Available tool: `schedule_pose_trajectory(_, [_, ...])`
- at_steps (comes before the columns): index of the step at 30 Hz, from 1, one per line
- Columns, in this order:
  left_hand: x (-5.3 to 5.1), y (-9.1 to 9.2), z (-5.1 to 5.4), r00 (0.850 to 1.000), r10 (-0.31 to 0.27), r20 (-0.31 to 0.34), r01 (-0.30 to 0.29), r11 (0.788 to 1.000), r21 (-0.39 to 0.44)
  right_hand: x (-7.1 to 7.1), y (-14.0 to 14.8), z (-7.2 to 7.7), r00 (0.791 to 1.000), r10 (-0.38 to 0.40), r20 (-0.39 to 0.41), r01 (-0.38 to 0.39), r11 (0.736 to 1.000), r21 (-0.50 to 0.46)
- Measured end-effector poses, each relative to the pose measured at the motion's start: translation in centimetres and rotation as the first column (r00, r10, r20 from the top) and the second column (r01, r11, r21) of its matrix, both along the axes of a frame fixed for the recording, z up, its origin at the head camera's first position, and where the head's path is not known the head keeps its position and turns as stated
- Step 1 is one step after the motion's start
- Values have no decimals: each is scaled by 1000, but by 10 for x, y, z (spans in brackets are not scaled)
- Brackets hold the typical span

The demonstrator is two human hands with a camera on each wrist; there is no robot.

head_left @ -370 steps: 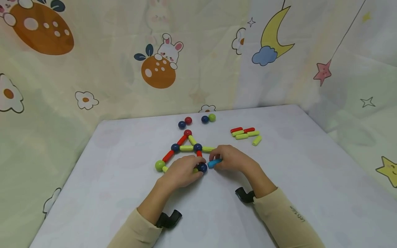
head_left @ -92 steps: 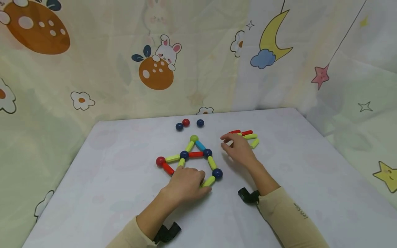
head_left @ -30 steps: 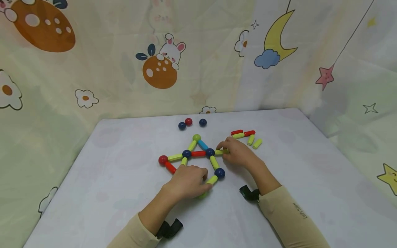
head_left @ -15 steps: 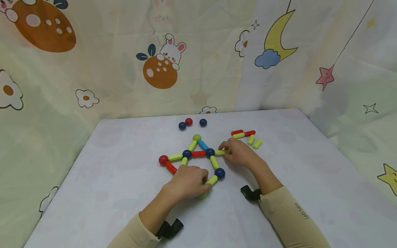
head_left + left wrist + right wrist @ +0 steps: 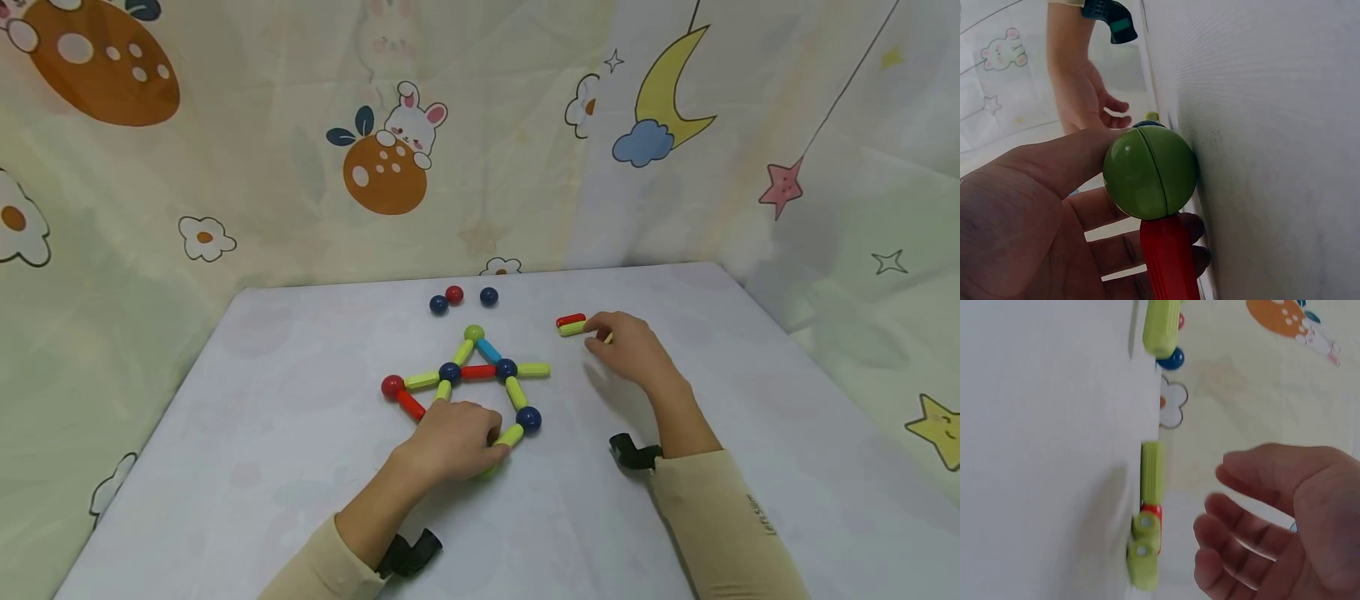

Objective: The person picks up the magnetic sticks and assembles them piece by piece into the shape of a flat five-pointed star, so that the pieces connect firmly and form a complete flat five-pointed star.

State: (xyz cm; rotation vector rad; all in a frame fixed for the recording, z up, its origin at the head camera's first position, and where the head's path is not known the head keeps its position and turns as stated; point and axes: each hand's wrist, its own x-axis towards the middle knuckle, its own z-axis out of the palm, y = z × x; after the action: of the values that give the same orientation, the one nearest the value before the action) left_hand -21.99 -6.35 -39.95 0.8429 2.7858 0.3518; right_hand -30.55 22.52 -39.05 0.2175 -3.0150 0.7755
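Left hand (image 5: 453,442): grip curled round green ball (image 5: 1150,172), likely steadying the frame (image 5: 478,372). Right hand (image 5: 633,350): grip loosely parted, empty, by spare sticks (image 5: 572,329), far right.

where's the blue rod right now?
Head view, near centre: the blue rod slants between the far green ball and the navy ball at the right end of the crosswise red rod.

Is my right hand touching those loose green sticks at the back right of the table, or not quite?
Apart. The right wrist view shows it: a strip of backdrop separates the right hand's fingertips from the green sticks.
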Motion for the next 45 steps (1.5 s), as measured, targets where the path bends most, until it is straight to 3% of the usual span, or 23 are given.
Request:
schedule_pose_trajectory(4, [0,0,0,1000,-2,-6,2,1000,-3,1,17,-1,993,-117,-18,117,993,1])
schedule_pose_trajectory(9, [1,1,0,1000,-2,-3,2,1000,-2,0,31,-11,960,-276,49,278,959,-49])
schedule_pose_trajectory(14, [1,1,1,1000,0,2,0,1000,-6,-3,40,-24,941,-316,120,329,938,-111])
schedule_pose_trajectory(20, [1,0,1,1000,4,8,-4,1000,-6,-6,43,-31,959,-270,85,279,951,-132])
schedule_pose_trajectory(24, [1,0,1,1000,9,13,-9,1000,-1,-7,42,-31,967,-230,105,242,962,-124])
schedule_pose_trajectory(31, [1,-1,0,1000,9,20,-9,1000,5,-4,46,-27,973,-156,171,174,980,-96])
schedule_pose_trajectory(38, [0,-1,-1,1000,8,18,-8,1000,13,-3,55,-23,982,-61,178,77,993,-84])
schedule_pose_trajectory(45, [0,-1,-2,1000,9,12,-9,1000,11,-2,57,-22,975,-53,216,72,994,-81])
